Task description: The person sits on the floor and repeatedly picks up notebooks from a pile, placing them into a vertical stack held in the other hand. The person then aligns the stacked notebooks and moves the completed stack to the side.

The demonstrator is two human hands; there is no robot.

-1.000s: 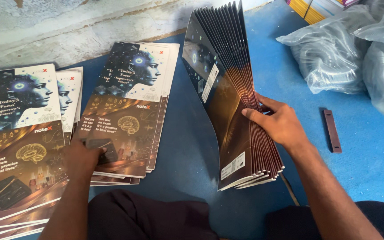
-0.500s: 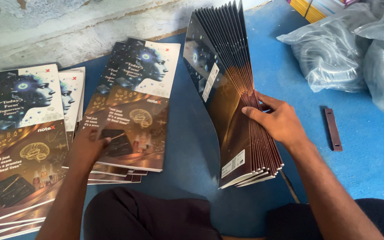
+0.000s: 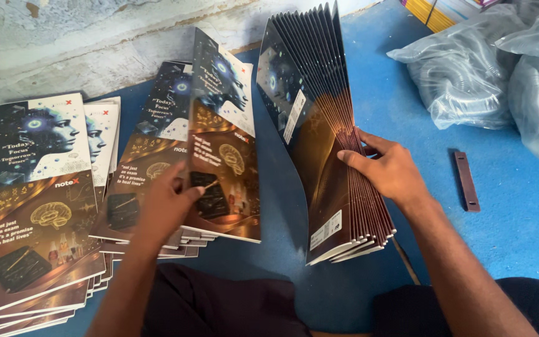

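Two hands are at work over a blue table (image 3: 500, 237). The left hand (image 3: 166, 203) is closed on a single booklet (image 3: 223, 143), fingers curled over its lower half, and holds it tilted above the middle stack (image 3: 151, 175) of matching booklets, its near edge close to that stack's top cover. The right hand (image 3: 391, 171) is pressed against the side of a fanned bundle of booklets (image 3: 319, 125) that stands on edge on the table, just right of the middle stack; the fingers lie flat along the brown covers with the thumb reaching across the page edges, steadying the bundle rather than clamping it. A third stack (image 3: 38, 206) lies flat at the left edge of the table, covers up, with a few copies fanned out at its near corner. Clear plastic bags (image 3: 469, 68) sit at the far right, well apart from both hands. One small dark strip (image 3: 466, 181) lies on the table right of the right hand. Dark trousers (image 3: 219, 306) show at the near edge.
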